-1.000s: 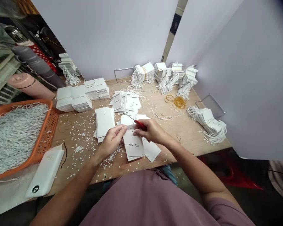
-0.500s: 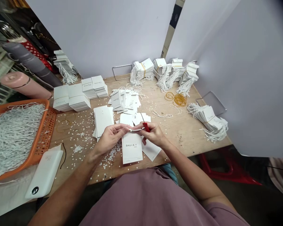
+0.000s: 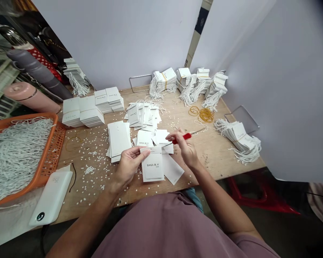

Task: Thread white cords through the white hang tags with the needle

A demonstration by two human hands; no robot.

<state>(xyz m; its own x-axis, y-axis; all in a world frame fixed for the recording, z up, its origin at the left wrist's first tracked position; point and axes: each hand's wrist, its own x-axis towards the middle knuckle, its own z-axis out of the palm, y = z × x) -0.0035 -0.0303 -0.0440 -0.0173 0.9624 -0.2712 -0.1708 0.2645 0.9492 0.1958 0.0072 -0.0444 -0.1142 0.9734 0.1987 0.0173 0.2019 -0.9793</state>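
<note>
Left hand (image 3: 129,163), lower middle of the frame: closed, pinching the top edge of a small white paper tag with dark letters (image 3: 153,167). Tag lying flat on the brown wooden desk (image 3: 212,154), on top of a few more like it, just below the middle of the frame.

Right hand (image 3: 187,149), a bit higher and to the right: closed around a thin tool with a red handle (image 3: 183,136). Metal tip pointing left and down at the top of the tag, close to the left fingertips. Touching the paper or not: cannot tell.

Sharp tip so near the fingers: could poke one with a small slip. Too hard a pull or push: could rip the paper at its top edge. Only a light pinch on the tag: could slide off the ones under it.

Further out:
- Pile of plain white cards (image 3: 118,138) just left of the hands, close enough to get bumped and spilled.
- Lots of tiny white paper dots (image 3: 94,152) all over the desk, maybe slippery under loose paper.
- Yellow rubber bands (image 3: 204,115) up and to the right.
- Bundles of white tags with strings (image 3: 188,84) along the back of the desk.
- Orange plastic basket (image 3: 54,148) full of white strings (image 3: 16,150) at the left of the frame.
- Flat white power bank (image 3: 52,197) at the lower left, near the front edge: could get knocked off by an elbow.
</note>
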